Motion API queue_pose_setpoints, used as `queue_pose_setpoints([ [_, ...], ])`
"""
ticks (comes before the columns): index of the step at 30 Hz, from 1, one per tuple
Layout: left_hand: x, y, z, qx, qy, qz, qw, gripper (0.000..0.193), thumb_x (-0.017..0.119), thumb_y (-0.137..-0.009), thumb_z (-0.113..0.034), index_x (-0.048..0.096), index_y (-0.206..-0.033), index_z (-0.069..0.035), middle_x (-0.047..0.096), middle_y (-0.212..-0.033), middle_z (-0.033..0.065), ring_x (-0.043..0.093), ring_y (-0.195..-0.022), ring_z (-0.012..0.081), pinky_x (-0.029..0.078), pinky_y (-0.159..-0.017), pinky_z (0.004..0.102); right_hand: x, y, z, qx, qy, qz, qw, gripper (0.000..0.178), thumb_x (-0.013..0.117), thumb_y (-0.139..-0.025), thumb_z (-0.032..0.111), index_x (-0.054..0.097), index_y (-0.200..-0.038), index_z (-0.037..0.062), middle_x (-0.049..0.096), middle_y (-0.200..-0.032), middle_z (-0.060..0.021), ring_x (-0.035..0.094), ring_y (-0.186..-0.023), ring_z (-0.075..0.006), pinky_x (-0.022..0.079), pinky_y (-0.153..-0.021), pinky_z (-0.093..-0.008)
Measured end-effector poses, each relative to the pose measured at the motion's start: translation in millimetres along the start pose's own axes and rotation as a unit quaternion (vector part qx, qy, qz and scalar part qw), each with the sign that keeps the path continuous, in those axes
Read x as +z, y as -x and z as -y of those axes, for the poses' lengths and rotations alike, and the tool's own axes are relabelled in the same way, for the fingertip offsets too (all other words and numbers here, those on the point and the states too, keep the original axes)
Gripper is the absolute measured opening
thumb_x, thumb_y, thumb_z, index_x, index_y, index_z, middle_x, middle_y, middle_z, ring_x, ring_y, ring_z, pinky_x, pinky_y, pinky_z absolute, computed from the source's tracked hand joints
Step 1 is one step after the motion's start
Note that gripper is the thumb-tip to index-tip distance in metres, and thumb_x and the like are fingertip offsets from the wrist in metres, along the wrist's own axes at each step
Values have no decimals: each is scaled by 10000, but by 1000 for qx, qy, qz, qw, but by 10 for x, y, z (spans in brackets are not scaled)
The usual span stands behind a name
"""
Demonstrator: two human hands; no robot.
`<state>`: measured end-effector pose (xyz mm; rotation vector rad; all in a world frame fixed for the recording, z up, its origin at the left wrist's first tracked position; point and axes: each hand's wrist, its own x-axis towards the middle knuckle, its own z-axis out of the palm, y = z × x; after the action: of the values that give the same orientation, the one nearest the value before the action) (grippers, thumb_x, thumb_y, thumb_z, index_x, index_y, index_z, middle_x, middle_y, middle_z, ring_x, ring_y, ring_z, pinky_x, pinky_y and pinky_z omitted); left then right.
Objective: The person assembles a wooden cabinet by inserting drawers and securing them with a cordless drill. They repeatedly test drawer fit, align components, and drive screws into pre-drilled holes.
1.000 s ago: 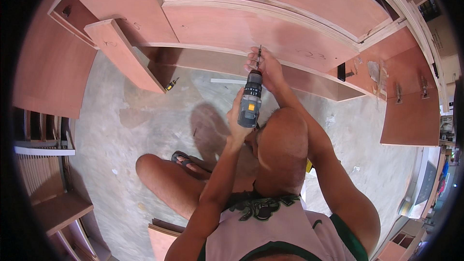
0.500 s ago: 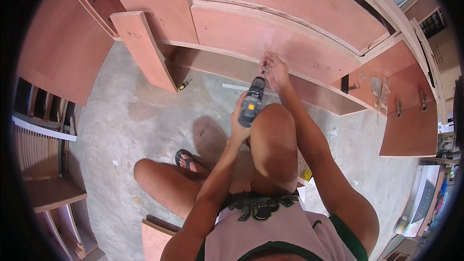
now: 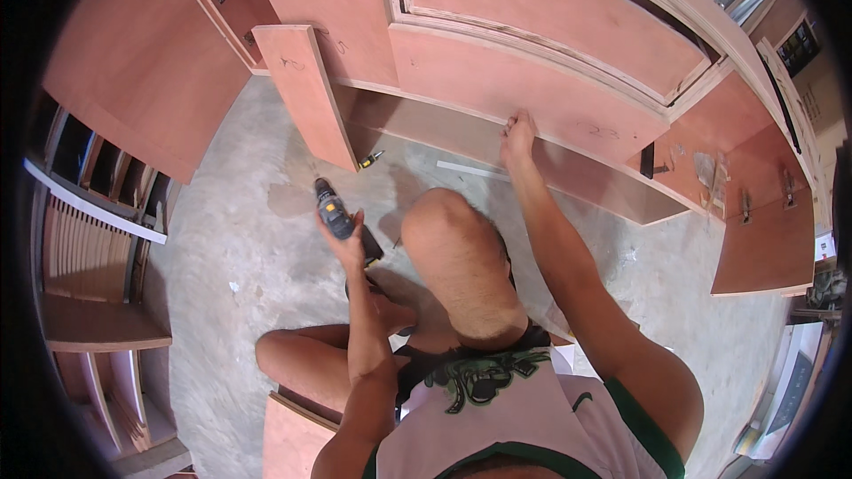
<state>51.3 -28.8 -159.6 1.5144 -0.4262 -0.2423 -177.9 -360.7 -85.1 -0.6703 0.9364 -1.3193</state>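
My left hand (image 3: 350, 239) grips a black cordless drill (image 3: 331, 207) low over the floor, left of my raised knee, its chuck toward the cabinet. Ahead, my right hand (image 3: 518, 135) is at the lower edge of a pinkish plywood panel (image 3: 497, 80) on the cabinet front. Its fingers are curled and pressed together; whatever may be between them is too small to make out. Beneath that panel runs a recessed base board (image 3: 426, 135).
A loose plywood board (image 3: 306, 93) leans on the cabinet at left, with a small yellow-and-black tool (image 3: 373, 158) by its foot. A white strip (image 3: 473, 170) lies on the concrete floor (image 3: 240, 248). At right hangs an opened door (image 3: 763, 248) with hinges. Shelving (image 3: 106, 328) stands far left.
My left hand has swung the drill left and back from the cabinet, away from my right hand. The right hand has closed in at the panel's lower edge. My view has shifted slightly.
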Motion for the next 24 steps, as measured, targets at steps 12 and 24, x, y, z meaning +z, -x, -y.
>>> queue_pose_setpoints([
  [12,-850,-207,663,-93,-8,-107,990,1309,938,-672,-95,25,-1609,-38,325,-1541,217,447,-1334,321,397,-1106,430,-112,1184,-99,7,9,-3,1000,207,413,-1061,216,487,-880,149,438,-775,39,397,-681,-86,347,-645,-277],
  [24,-902,-92,935,-179,-31,-77,980,1204,903,-703,-146,79,-1575,-54,373,-1501,209,473,-1303,328,425,-1063,449,-447,1865,50,137,-10,15,990,211,427,-1107,289,528,-1024,124,481,-912,24,434,-807,-103,368,-760,-266],
])
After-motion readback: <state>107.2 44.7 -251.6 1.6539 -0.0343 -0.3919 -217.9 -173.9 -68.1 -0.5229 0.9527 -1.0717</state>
